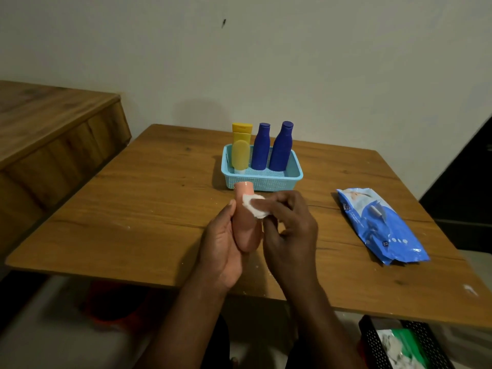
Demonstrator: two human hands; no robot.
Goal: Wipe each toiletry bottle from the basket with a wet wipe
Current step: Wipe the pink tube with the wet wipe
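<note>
pink bottle [246, 222] in hand over the wooden table [149, 203], wipe on its upper side

left hand [222, 243] wraps the bottle's lower body, thumb up its left side, cap end pointing away toward the light blue basket [266, 182]. right hand [288, 230] pinches the folded white wet wipe [254, 206] between thumb and fingertips, wipe pressed against the bottle just below the neck. basket sits near the far middle of the table and holds two dark blue bottles [261, 147] [282, 147] upright side by side, a yellow bottle [241, 134] at its left end and a yellow tube [240, 158] in front of that, cap down. blue wipes pack [383, 225] lies flat on the table, well right of the hands. black perforated crate [372, 342] on the floor, bottom right; contents unclear
</note>
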